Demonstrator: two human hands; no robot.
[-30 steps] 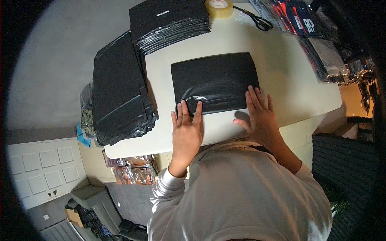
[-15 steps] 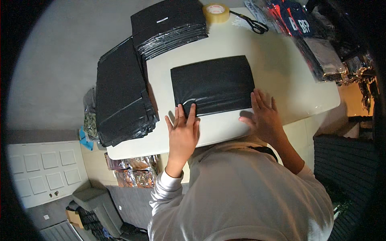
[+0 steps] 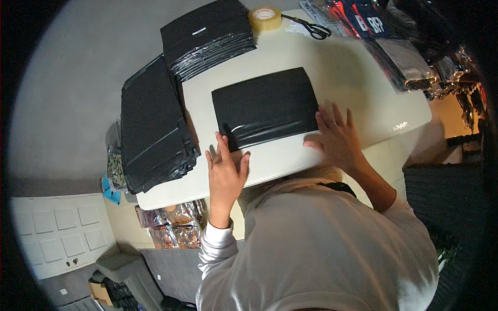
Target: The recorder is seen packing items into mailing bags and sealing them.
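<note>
A black plastic mailing bag (image 3: 267,106) lies flat on the white table (image 3: 363,88) in front of me, its glossy folded edge toward my body. My left hand (image 3: 226,168) is at the bag's near left corner, fingertips touching or just beside it, with the thumb held apart. At the near right corner my right hand (image 3: 338,136) rests with its fingers spread, their tips against the bag's right edge. Neither hand holds anything.
Black bags are stacked at the far left (image 3: 207,39) and at the left (image 3: 155,124). A tape roll (image 3: 265,18) and black scissors (image 3: 317,31) lie at the back. Clear-wrapped clothes (image 3: 402,59) sit at the far right. Shiny packets (image 3: 176,228) are below the table's left edge.
My left hand has slid back from the bag's near edge to its left corner, and its fingers have drawn closer together. The right hand stays by the right edge. The whole view has shifted slightly.
</note>
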